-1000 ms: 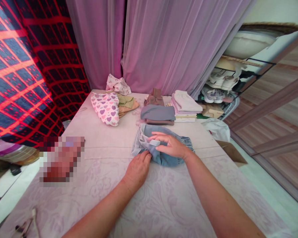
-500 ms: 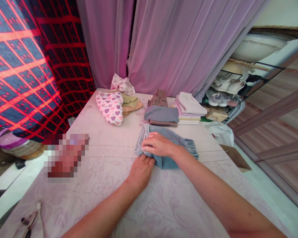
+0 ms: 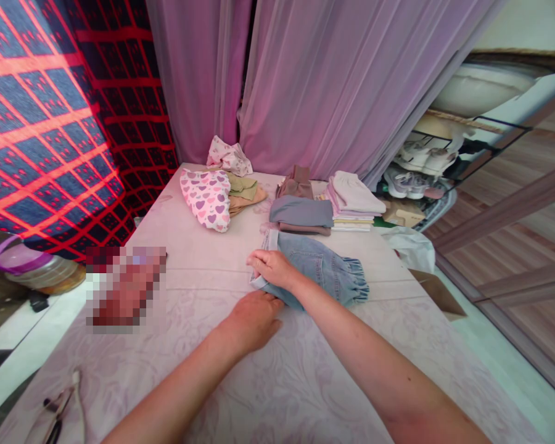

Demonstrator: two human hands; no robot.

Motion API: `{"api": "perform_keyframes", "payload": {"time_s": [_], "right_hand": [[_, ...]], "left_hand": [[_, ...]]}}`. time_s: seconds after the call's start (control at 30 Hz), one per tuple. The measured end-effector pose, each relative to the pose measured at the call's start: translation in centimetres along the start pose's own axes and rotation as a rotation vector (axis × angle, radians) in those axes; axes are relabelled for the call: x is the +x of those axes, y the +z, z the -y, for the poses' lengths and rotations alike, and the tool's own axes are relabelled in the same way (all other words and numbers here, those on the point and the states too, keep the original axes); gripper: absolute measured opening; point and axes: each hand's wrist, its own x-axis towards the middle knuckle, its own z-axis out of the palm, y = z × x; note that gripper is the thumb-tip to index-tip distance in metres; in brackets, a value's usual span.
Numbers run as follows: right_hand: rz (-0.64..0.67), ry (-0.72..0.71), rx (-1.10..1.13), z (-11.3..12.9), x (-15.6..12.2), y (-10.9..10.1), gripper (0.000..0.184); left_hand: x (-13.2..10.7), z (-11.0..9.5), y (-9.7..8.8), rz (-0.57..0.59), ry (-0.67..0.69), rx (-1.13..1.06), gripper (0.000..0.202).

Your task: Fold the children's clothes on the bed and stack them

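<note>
Light-blue denim trousers [image 3: 319,271] with an elasticated gathered cuff lie on the bed [image 3: 203,370], spread toward the right. My right hand [image 3: 272,269] grips their folded left end, where a pale lining shows. My left hand [image 3: 252,319] rests palm down on the sheet just below the denim, its fingertips at or near the lower edge and holding nothing. Part of the trousers is hidden under my right hand and forearm.
Folded clothes stand in stacks [image 3: 351,203] beyond the denim, beside a heart-print garment [image 3: 206,199]. A pixelated patch [image 3: 126,287] covers part of the bed. Eyeglasses [image 3: 58,410] lie at the near left. Curtains [image 3: 328,80] hang behind; a shoe rack [image 3: 419,163] stands right.
My right hand has moved left to the end of the denim, and the trousers now lie more spread out with the cuff showing. My left hand has drawn back toward me.
</note>
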Motion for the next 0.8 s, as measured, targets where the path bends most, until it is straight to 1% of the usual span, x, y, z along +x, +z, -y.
{"api": "perform_keyframes", "payload": {"time_s": [0.03, 0.1, 0.17, 0.2, 0.23, 0.27, 0.33, 0.4, 0.43, 0.5, 0.6, 0.63, 0.7, 0.73, 0.77, 0.8], "right_hand": [[-0.039, 0.004, 0.072, 0.0, 0.0, -0.2, 0.030], [-0.197, 0.013, 0.172, 0.0, -0.3, -1.0, 0.035], [-0.404, 0.059, 0.176, -0.4, -1.4, -2.2, 0.035], [-0.482, 0.100, 0.152, -0.7, -2.3, -2.6, 0.033], [-0.530, 0.148, 0.118, -1.0, -3.3, -2.9, 0.031], [-0.547, 0.193, 0.079, -1.3, -4.5, -3.0, 0.029], [-0.534, 0.251, -0.001, -2.0, -6.8, -2.5, 0.027], [-0.517, 0.265, -0.065, -2.5, -8.8, -1.5, 0.025], [-0.516, 0.258, -0.086, -2.8, -9.5, -0.9, 0.025], [-0.524, 0.230, -0.100, -3.2, -10.5, 0.1, 0.024], [-0.549, 0.199, -0.065, -3.7, -11.0, 1.1, 0.023], [-0.562, 0.195, -0.048, -3.9, -11.0, 1.2, 0.023], [-0.594, 0.191, -0.023, -4.2, -11.1, 1.5, 0.023], [-0.609, 0.189, -0.016, -4.3, -11.2, 1.6, 0.023], [-0.622, 0.186, -0.014, -4.4, -11.3, 1.7, 0.023], [-0.631, 0.182, -0.016, -4.6, -11.3, 1.8, 0.023]], "left_hand": [[-0.4, 0.3, -1.0, 0.050, -0.011, -0.024, 0.018], [-1.1, 1.2, -2.8, 0.098, -0.100, -0.054, 0.019], [-1.5, 2.2, -4.2, 0.099, -0.242, -0.051, 0.025], [-1.6, 2.7, -4.7, 0.089, -0.314, -0.056, 0.027], [-1.6, 3.1, -4.9, 0.075, -0.378, -0.072, 0.029], [-1.5, 3.4, -5.0, 0.054, -0.433, -0.103, 0.032], [-1.1, 3.7, -4.7, -0.008, -0.510, -0.199, 0.042], [-0.6, 3.5, -4.0, -0.060, -0.536, -0.266, 0.049], [-0.2, 3.3, -3.5, -0.077, -0.536, -0.278, 0.049], [0.3, 3.0, -2.5, -0.130, -0.529, -0.271, 0.044], [1.0, 2.8, -1.1, -0.285, -0.492, -0.295, 0.027], [1.2, 2.9, -0.7, -0.344, -0.456, -0.345, 0.022], [1.5, 3.4, 0.0, -0.435, -0.380, -0.517, 0.015], [1.7, 3.7, 0.2, -0.449, -0.363, -0.617, 0.013], [1.7, 4.1, 0.3, -0.436, -0.376, -0.709, 0.011], [1.7, 4.5, 0.3, -0.397, -0.415, -0.785, 0.009]]}}
